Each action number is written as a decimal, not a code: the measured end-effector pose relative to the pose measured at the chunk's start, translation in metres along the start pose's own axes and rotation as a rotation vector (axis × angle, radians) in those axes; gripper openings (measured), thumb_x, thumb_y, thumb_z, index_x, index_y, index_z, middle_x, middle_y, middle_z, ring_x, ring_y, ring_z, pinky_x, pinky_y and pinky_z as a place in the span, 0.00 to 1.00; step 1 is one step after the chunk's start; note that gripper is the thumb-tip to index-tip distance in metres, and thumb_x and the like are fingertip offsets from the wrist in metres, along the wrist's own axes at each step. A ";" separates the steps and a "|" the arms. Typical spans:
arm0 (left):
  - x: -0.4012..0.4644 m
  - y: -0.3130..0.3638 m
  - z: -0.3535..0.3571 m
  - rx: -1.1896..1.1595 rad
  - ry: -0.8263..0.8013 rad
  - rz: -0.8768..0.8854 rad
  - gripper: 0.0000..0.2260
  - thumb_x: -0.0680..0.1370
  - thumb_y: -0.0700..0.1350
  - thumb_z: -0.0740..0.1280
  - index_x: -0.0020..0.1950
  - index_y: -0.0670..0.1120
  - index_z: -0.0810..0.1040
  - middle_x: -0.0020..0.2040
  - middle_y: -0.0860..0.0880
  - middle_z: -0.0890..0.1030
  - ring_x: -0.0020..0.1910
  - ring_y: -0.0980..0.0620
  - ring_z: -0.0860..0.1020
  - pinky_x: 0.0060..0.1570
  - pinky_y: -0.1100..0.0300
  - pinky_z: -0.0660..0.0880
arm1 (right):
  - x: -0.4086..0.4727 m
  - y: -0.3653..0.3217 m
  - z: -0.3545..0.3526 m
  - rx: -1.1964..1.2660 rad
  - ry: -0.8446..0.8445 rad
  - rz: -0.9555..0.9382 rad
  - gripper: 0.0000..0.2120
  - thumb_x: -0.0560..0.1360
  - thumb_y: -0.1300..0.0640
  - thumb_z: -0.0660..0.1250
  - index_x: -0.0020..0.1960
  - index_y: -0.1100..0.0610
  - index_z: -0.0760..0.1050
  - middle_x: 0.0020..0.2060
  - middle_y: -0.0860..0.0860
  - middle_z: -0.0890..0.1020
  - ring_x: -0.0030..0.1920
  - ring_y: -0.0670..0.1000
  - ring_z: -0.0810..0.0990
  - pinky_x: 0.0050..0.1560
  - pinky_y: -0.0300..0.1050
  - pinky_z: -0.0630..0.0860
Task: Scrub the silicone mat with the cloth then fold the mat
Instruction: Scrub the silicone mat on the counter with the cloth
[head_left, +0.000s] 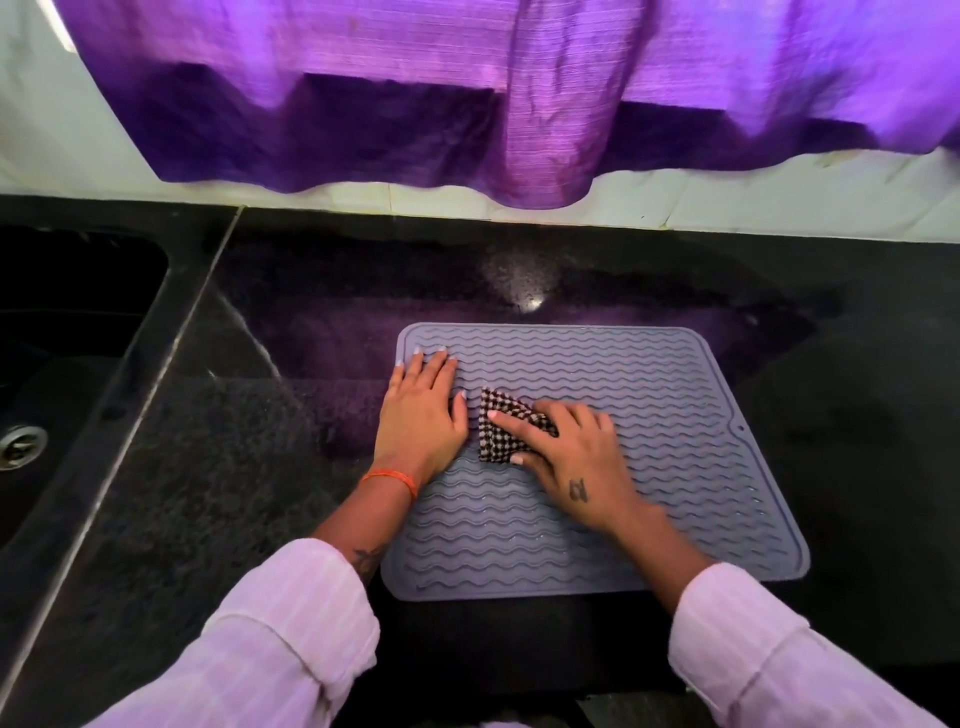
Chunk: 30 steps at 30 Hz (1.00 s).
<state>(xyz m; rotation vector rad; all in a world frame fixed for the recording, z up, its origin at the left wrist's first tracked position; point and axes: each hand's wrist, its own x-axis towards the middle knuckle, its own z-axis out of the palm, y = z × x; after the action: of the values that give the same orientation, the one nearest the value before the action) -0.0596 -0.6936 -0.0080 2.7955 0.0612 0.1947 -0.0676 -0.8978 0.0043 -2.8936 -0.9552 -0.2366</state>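
A grey silicone mat (675, 415) with wavy ridges lies flat on the black stone counter. My left hand (421, 410) rests palm down with straight fingers on the mat's left edge. A small folded brown-and-white checked cloth (496, 431) sits on the mat just right of that hand. My right hand (571, 457) presses on the cloth with its fingers spread over it and the thumb at the cloth's near edge.
A black sink (67, 322) with a metal drain (21, 447) is set into the counter (234, 467) at the left. A purple curtain (467, 93) hangs over the white tiled wall behind. Bare counter lies to the right of the mat and beyond it.
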 end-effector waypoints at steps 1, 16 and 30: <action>0.000 0.000 0.000 0.000 0.002 0.001 0.27 0.76 0.53 0.49 0.74 0.46 0.64 0.75 0.48 0.63 0.75 0.47 0.57 0.76 0.53 0.47 | 0.004 0.004 -0.002 0.033 -0.006 -0.034 0.20 0.76 0.41 0.52 0.68 0.36 0.61 0.54 0.51 0.78 0.49 0.54 0.75 0.46 0.51 0.71; 0.000 0.001 -0.001 -0.023 0.019 0.001 0.27 0.76 0.52 0.50 0.74 0.45 0.64 0.75 0.47 0.64 0.75 0.47 0.58 0.75 0.54 0.46 | 0.051 0.019 -0.002 0.102 0.109 -0.011 0.19 0.78 0.49 0.54 0.68 0.36 0.63 0.58 0.54 0.76 0.53 0.55 0.74 0.50 0.51 0.68; 0.001 0.000 0.000 -0.028 0.015 0.000 0.27 0.77 0.54 0.49 0.74 0.44 0.64 0.75 0.47 0.64 0.75 0.47 0.57 0.75 0.53 0.46 | 0.087 0.019 0.015 0.051 -0.049 0.018 0.23 0.80 0.51 0.56 0.71 0.33 0.56 0.70 0.51 0.65 0.66 0.55 0.64 0.62 0.54 0.59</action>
<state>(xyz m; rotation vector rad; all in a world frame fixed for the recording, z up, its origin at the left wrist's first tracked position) -0.0588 -0.6935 -0.0082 2.7662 0.0613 0.2149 0.0147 -0.8597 0.0041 -2.8727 -0.9276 -0.1386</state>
